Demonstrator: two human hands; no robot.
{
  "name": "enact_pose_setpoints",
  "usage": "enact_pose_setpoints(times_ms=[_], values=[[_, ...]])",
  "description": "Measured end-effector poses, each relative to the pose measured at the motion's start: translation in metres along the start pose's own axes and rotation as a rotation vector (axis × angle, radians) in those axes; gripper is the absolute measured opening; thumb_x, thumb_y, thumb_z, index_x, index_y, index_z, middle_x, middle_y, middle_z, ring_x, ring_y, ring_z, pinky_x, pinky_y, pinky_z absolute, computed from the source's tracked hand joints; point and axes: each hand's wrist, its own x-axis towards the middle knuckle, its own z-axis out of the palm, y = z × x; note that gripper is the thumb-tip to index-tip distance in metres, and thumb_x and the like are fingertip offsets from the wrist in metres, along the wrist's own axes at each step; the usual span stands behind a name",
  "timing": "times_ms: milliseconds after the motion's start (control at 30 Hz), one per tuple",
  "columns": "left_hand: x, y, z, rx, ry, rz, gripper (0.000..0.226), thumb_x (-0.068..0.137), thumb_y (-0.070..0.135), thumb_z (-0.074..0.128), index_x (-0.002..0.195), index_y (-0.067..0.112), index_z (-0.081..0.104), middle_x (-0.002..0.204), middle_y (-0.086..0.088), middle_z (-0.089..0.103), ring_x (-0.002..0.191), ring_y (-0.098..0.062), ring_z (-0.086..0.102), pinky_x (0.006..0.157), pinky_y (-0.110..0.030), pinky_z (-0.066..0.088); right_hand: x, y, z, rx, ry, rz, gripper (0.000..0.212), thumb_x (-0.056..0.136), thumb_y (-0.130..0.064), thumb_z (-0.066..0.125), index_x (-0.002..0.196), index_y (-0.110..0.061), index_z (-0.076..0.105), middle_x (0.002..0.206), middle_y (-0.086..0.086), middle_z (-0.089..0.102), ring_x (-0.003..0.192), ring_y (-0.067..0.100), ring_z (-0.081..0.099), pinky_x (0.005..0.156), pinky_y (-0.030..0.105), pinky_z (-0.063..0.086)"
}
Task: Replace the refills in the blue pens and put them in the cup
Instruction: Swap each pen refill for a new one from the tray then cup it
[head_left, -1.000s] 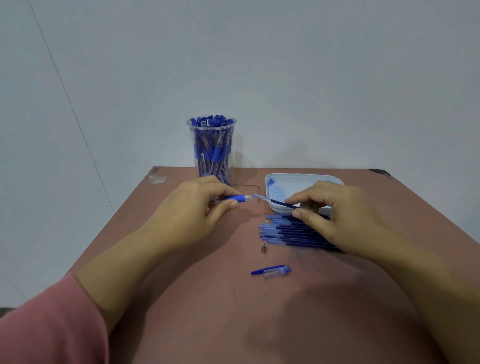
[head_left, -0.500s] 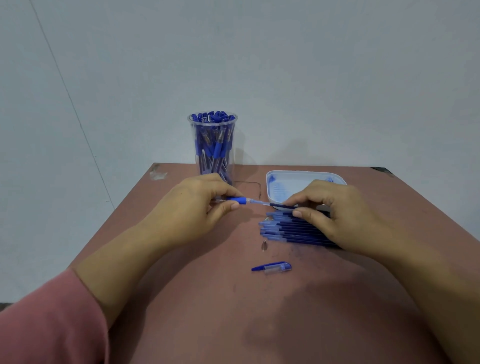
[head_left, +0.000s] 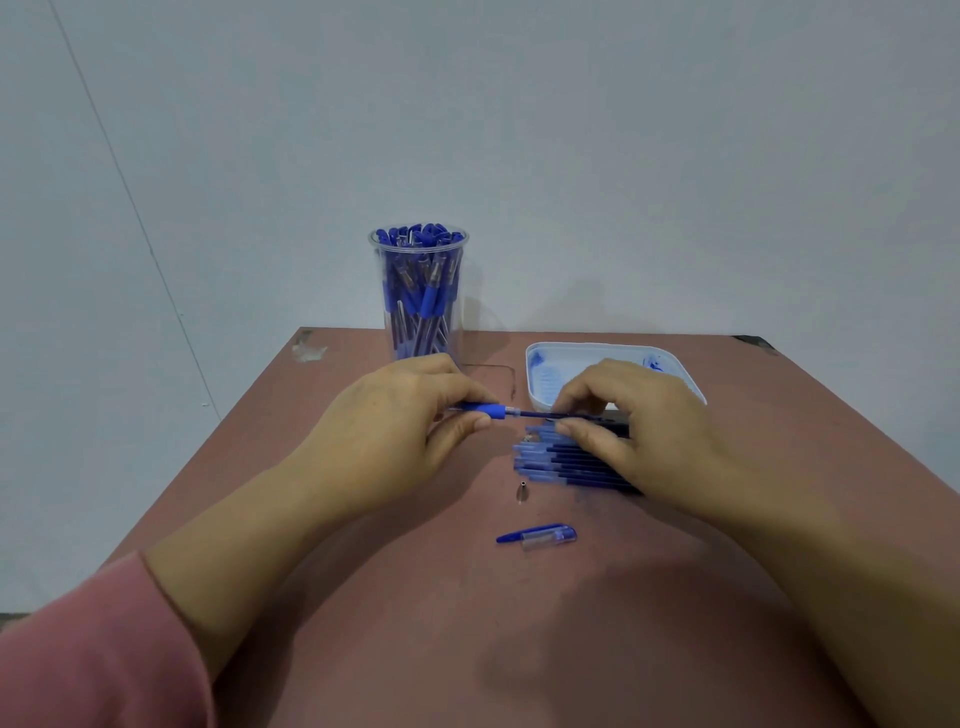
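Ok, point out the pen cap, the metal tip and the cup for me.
pen cap (head_left: 540, 536): head view, middle of its body.
metal tip (head_left: 522, 491): head view, middle of the piece.
cup (head_left: 458, 312): head view, clear right wall.

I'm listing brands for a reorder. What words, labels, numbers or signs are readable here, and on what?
No text can be read anywhere.
Pens in the cup: any print is too small and blurred.
Pen in the left hand, refill in the right hand: no print shows.
Tray: blue ink smears only, no writing.
Cap and loose refills: no marks show.
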Motion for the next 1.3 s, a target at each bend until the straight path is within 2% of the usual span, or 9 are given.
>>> enact_pose_setpoints(times_ms=[100, 167, 300, 400, 533, 700, 833, 1033, 1300], values=[[-0.001, 0.001, 0.003, -0.01, -0.024, -0.004, 0.024, 0.094, 0.044, 0.053, 0.109, 0.035, 0.069, 0.094, 0.017, 0.06, 0.083, -0.004, 0.056, 0.073, -0.034, 0.052, 0.003, -0.01, 0.007, 0.028, -0.028, -0.039, 0.013, 0.088, -0.035, 0.064, 0.098, -0.044, 0.062, 0.091, -0.021, 0.06, 0.092, 0.003, 0.056, 0.077, 0.015, 0.042], [-0.001, 0.0, 0.002, -0.024, -0.015, -0.01, 0.025, 0.094, 0.044, 0.053, 0.11, 0.034, 0.069, 0.094, 0.016, 0.06, 0.084, -0.005, 0.058, 0.074, -0.035, 0.052, 0.003, -0.009, 0.007, 0.014, -0.015, -0.043, 0.025, 0.086, -0.042, 0.064, 0.11, -0.043, 0.059, 0.094, -0.024, 0.058, 0.095, 0.002, 0.056, 0.08, 0.014, 0.042], [0.0, -0.003, 0.001, -0.046, 0.017, -0.021, 0.025, 0.093, 0.043, 0.054, 0.11, 0.033, 0.07, 0.092, 0.015, 0.06, 0.084, -0.006, 0.058, 0.075, -0.035, 0.052, -0.001, -0.005, 0.001, 0.045, 0.038, 0.032, 0.011, 0.083, -0.041, 0.061, 0.092, -0.042, 0.054, 0.089, -0.02, 0.058, 0.09, 0.003, 0.057, 0.074, 0.01, 0.04], [0.0, -0.001, 0.002, -0.05, 0.004, -0.015, 0.029, 0.093, 0.047, 0.05, 0.109, 0.034, 0.07, 0.092, 0.016, 0.059, 0.084, -0.005, 0.058, 0.074, -0.035, 0.052, 0.0, -0.01, 0.004, 0.078, 0.048, 0.027, 0.029, 0.087, -0.022, 0.067, 0.084, -0.046, 0.053, 0.084, -0.019, 0.06, 0.089, 0.003, 0.057, 0.075, 0.01, 0.042], [-0.001, 0.001, 0.002, -0.08, -0.022, -0.014, 0.045, 0.088, 0.06, 0.039, 0.109, 0.035, 0.07, 0.092, 0.017, 0.06, 0.085, -0.005, 0.058, 0.075, -0.033, 0.052, 0.004, -0.016, 0.011, 0.126, 0.014, 0.037, 0.019, 0.087, -0.027, 0.067, 0.098, -0.042, 0.062, 0.091, -0.018, 0.061, 0.09, 0.003, 0.057, 0.078, 0.013, 0.044], [0.002, -0.011, -0.003, -0.05, 0.032, -0.03, 0.022, 0.092, 0.038, 0.058, 0.108, 0.031, 0.071, 0.092, 0.015, 0.061, 0.083, -0.005, 0.059, 0.074, -0.033, 0.051, 0.002, -0.009, 0.004, -0.026, -0.092, 0.042, 0.028, 0.082, -0.041, 0.07, 0.098, -0.057, 0.052, 0.093, -0.023, 0.055, 0.095, -0.001, 0.048, 0.078, 0.016, 0.037], [0.003, -0.014, -0.005, -0.02, 0.042, -0.029, 0.02, 0.093, 0.035, 0.059, 0.107, 0.03, 0.071, 0.092, 0.015, 0.061, 0.081, -0.005, 0.058, 0.072, -0.032, 0.051, 0.004, -0.016, 0.006, -0.077, -0.295, -0.013, 0.024, 0.08, -0.052, 0.067, 0.103, -0.046, 0.068, 0.092, -0.021, 0.051, 0.097, 0.003, 0.04, 0.085, 0.026, 0.038], [0.003, -0.014, -0.004, -0.027, 0.043, -0.027, 0.018, 0.093, 0.034, 0.06, 0.107, 0.03, 0.071, 0.092, 0.015, 0.062, 0.081, -0.005, 0.059, 0.072, -0.033, 0.052, 0.007, -0.024, 0.012, -0.132, -0.324, -0.086, 0.017, 0.084, -0.044, 0.067, 0.099, -0.038, 0.072, 0.089, -0.018, 0.053, 0.093, 0.007, 0.041, 0.085, 0.029, 0.039], [0.003, -0.014, -0.004, -0.05, 0.04, -0.031, 0.019, 0.093, 0.036, 0.059, 0.108, 0.031, 0.071, 0.093, 0.014, 0.062, 0.083, -0.006, 0.06, 0.074, -0.035, 0.052, 0.004, -0.023, 0.003, 0.135, 0.124, 0.081, 0.036, 0.083, -0.014, 0.07, 0.082, -0.047, 0.057, 0.094, -0.027, 0.063, 0.086, -0.006, 0.062, 0.074, 0.002, 0.04]])
